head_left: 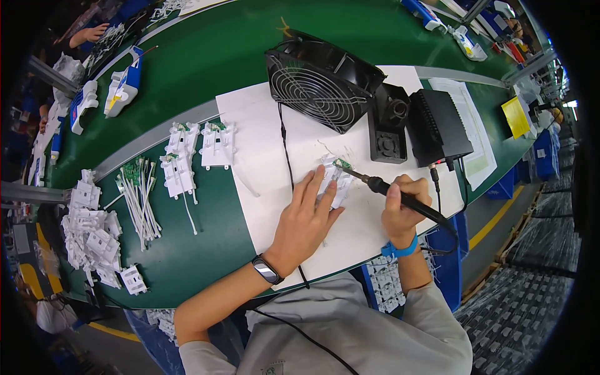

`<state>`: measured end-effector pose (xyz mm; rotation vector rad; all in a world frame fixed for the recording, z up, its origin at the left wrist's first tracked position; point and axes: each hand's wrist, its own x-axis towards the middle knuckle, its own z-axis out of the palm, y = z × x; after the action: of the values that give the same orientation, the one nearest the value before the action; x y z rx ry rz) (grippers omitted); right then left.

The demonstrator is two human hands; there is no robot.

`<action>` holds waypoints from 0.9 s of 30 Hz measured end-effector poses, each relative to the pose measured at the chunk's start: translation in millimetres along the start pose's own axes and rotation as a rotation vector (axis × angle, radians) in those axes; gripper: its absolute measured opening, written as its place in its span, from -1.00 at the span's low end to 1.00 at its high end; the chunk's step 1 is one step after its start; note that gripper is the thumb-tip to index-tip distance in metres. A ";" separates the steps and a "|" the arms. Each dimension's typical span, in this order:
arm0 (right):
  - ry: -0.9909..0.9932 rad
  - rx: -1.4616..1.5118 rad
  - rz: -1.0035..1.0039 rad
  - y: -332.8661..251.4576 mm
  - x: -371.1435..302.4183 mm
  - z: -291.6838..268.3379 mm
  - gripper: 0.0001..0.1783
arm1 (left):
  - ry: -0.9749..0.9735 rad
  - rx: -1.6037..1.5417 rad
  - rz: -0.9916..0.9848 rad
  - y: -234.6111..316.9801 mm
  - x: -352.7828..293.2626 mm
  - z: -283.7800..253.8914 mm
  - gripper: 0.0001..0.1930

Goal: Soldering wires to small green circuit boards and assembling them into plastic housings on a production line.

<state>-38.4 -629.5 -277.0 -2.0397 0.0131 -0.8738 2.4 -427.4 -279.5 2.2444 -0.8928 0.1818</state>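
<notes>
In my right hand (pixel 403 209) is a black soldering iron (pixel 376 184), gripped like a pen. Its metal tip reaches a small green circuit board (pixel 341 164) at the top of a white plastic housing (pixel 337 186). My left hand (pixel 307 215) lies over the housing's left side with fingers stretched out, keeping it against the white sheet (pixel 262 187). Part of the housing is hidden under those fingers. A blue band circles my right wrist, and a dark wristband is on my left.
A black fan (pixel 319 81) stands beyond my hands, beside a black iron stand (pixel 389 128) and a black power box (pixel 439 125). Leftward lie white housings with boards (pixel 179 172), a bundle of white wires (pixel 139 200) and a housing pile (pixel 94 234). A cable (pixel 284 134) crosses the sheet.
</notes>
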 end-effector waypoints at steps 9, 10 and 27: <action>0.196 0.210 -0.093 10.7 1.4 -5.1 -0.71 | -0.005 0.014 0.007 -0.6 -0.4 -0.2 -0.53; 0.196 0.209 -0.093 10.5 2.0 -4.8 -0.71 | -0.005 0.013 0.007 -1.1 -0.5 0.2 -0.53; 0.073 0.047 -0.149 10.5 2.0 -7.0 -0.69 | -0.006 0.006 0.005 -1.4 0.3 -0.5 -0.53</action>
<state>-37.8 -641.5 -281.1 -1.9837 -0.1200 -1.0312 3.6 -426.4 -279.8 2.2495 -0.9016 0.1804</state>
